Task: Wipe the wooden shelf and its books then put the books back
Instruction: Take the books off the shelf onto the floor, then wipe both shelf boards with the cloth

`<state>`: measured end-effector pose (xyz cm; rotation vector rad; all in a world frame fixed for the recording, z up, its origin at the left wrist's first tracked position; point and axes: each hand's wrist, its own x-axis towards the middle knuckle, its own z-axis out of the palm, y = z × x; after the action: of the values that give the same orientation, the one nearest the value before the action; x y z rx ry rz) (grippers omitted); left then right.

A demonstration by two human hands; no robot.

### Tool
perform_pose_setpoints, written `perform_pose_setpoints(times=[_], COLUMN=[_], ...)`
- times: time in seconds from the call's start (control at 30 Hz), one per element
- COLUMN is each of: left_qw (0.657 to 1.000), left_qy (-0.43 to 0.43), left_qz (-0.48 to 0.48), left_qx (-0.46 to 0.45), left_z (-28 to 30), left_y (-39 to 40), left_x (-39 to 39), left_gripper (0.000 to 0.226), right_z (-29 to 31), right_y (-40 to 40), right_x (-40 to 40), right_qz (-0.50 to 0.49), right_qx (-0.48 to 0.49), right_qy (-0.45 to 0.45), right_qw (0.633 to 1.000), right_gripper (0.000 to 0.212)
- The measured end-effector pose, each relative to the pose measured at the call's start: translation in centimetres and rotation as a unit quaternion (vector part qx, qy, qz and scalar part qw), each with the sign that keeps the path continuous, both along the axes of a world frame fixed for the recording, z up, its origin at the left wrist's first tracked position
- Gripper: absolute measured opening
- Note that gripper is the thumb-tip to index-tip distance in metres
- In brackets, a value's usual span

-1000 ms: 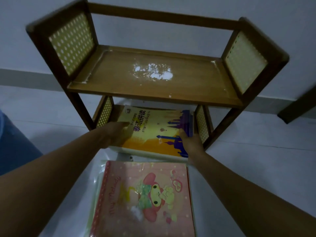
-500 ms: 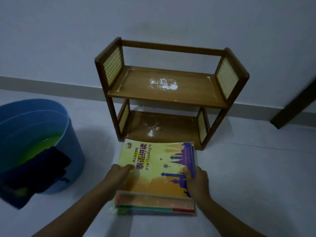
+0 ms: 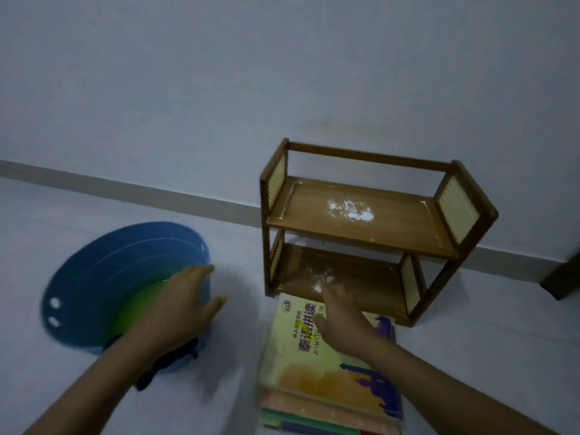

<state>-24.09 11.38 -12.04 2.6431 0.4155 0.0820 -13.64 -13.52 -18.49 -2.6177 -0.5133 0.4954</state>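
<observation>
Hands spread: left hand [image 3: 185,304] over bucket [image 3: 94,296], right hand [image 3: 340,321] seemingly above books [image 3: 323,381].

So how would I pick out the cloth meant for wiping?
Find the blue bucket on the floor, left of the wooden shelf. A dark cloth hangs over its near rim, partly hidden by the left forearm. It is the only limp, dark thing there; the books are bright and flat.
</observation>
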Motion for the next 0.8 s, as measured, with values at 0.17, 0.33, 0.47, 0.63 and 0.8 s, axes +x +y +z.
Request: perform_pose_setpoints(times=[0.17,0.33,0.47,0.63,0.8], left_qw=[0.970,0.967,0.965,0.961,0.971], left_qy=[0.242,0.214,0.158,0.106,-0.073], left_qz=[-0.021,-0.047,-0.100,-0.245,-0.230], left_qx=[0.031,0.128,0.183,0.066,0.002], left_z=[0.8,0.9,6.7,12.8,11.6], left_y=[5.5,6.1,5.2,-0.1,-5.7], left_x=[-3.8,-4.7,-3.4,1.7,10.4], left_gripper=[0.039,0.025,0.021,0.025,0.036], right_z=[5.1,6.9,9.9,13.2,13.7], right_y=[8.4,12.3,11.0,6.5,-0.9], right_x=[-1.3,-3.8,-3.2,-1.4,3.5], right_qz=[0.077,0.126,0.204,0.198,-0.019], right_qx=[0.046,0.076,0.119,0.228,0.387], right_qy=[-0.043,-0.021,0.037,0.185,0.185], right_qw=[0.995,0.989,0.971,0.935,0.903], right_gripper=[0.059,0.068,0.095,0.063,0.030])
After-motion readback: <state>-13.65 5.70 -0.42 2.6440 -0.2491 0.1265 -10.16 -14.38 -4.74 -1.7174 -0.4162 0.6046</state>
